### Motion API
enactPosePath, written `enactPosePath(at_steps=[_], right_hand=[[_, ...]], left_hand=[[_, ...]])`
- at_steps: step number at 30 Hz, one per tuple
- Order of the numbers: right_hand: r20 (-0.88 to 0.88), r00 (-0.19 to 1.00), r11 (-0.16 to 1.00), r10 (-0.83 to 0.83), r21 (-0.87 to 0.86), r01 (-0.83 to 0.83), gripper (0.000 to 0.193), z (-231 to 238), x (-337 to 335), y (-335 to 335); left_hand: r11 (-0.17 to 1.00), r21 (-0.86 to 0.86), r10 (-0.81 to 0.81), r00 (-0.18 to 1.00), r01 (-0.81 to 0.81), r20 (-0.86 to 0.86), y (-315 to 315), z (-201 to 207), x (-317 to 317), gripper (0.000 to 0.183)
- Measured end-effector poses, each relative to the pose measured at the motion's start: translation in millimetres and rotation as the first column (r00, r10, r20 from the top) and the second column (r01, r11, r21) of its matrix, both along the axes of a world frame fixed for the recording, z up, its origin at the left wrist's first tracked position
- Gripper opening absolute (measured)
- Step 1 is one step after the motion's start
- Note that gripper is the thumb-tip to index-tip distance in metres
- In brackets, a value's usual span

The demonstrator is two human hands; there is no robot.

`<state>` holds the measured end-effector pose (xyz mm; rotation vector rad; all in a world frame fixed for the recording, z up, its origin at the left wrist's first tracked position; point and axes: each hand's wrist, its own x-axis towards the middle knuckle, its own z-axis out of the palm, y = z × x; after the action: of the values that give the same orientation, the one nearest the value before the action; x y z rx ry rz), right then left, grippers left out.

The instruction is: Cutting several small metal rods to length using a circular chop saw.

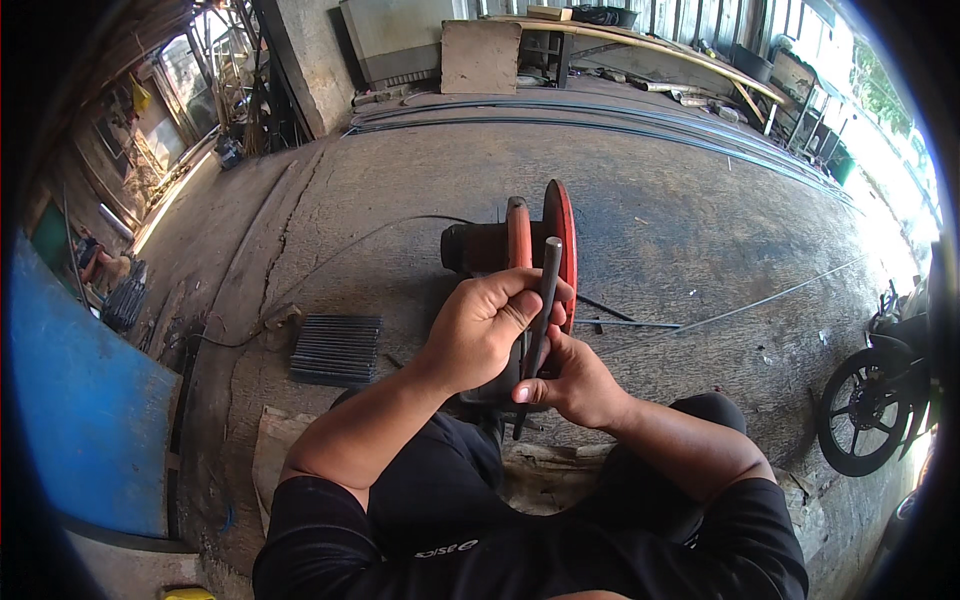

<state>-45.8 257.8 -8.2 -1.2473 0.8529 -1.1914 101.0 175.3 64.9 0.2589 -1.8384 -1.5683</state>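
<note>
Upright in front of me, slightly tilted, is a short dark metal rod [551, 268] with a bright, flat upper end. My left hand [478, 328] grips its upper half, thumb and fingers closed round it. Lower down, my right hand [580, 382] is closed on the same rod, its thumb pressed across it near the bottom. Just beyond both hands stands a cut-off machine with a red guard [561, 215] and a dark motor [470, 246]. My hands hide much of its base. On the floor left of my left hand lies a neat stack of similar short rods [336, 349].
A blue panel [90, 400] stands at the left. Long metal bars [600, 112] lie across the far floor before a bench [640, 38]. A thin rod [770, 297] runs right from the machine toward a motorcycle wheel [862, 412]. A cable [345, 262] trails left.
</note>
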Motion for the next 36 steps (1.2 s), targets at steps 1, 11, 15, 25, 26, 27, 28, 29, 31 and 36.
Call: enactPosePath(at_steps=[1, 11, 15, 25, 26, 27, 28, 29, 31, 36], right_hand=[[0.015, 1.0, 1.0, -0.007, -0.012, 0.007, 0.03, 0, 1, 0], [0.032, 0.999, 0.999, 0.033, 0.011, -0.033, 0.022, 1, 0, 2], [0.051, 0.997, 0.997, 0.058, 0.046, -0.06, 0.019, 4, -1, 3], [0.103, 0.989, 0.992, 0.104, 0.062, -0.111, 0.016, 13, 5, 5], [0.102, 0.989, 0.992, 0.105, 0.061, -0.112, 0.016, 12, 6, 5], [0.086, 0.991, 0.992, 0.107, 0.061, -0.112, 0.019, 12, 7, 5], [0.069, 0.992, 0.992, 0.107, 0.061, -0.111, 0.023, 11, 8, 5], [0.068, 0.992, 0.992, 0.105, 0.062, -0.109, 0.023, 11, 7, 4], [0.197, 0.976, 0.97, 0.092, 0.206, -0.133, 0.031, 8, 2, -1], [0.414, 0.899, 0.974, -0.142, 0.221, 0.052, 0.033, 3, -12, -24]], left_hand=[[1.0, 0.002, 0.008, 1.0, -0.008, 0.004, 0, 0, 0, 0.022], [0.984, 0.016, 0.177, 0.983, -0.176, -0.04, -5, -5, -4, 0.017], [0.977, -0.002, 0.214, 0.977, -0.214, -0.011, -7, -5, -5, 0.018], [0.967, -0.024, 0.253, 0.967, -0.254, -0.038, -8, -4, 1, 0.02], [0.966, -0.023, 0.257, 0.966, -0.257, -0.036, -9, -5, 2, 0.02], [0.966, -0.024, 0.257, 0.966, -0.258, -0.037, -9, -5, 3, 0.02], [0.963, -0.026, 0.267, 0.963, -0.268, -0.024, -9, -5, 5, 0.02], [0.961, -0.027, 0.276, 0.961, -0.276, -0.012, -9, -5, 6, 0.02], [0.97, 0.025, 0.243, 0.97, -0.242, -0.018, -17, -10, 4, 0.018], [0.972, 0.174, 0.169, 0.985, -0.16, -0.042, -46, -20, -29, 0.017]])
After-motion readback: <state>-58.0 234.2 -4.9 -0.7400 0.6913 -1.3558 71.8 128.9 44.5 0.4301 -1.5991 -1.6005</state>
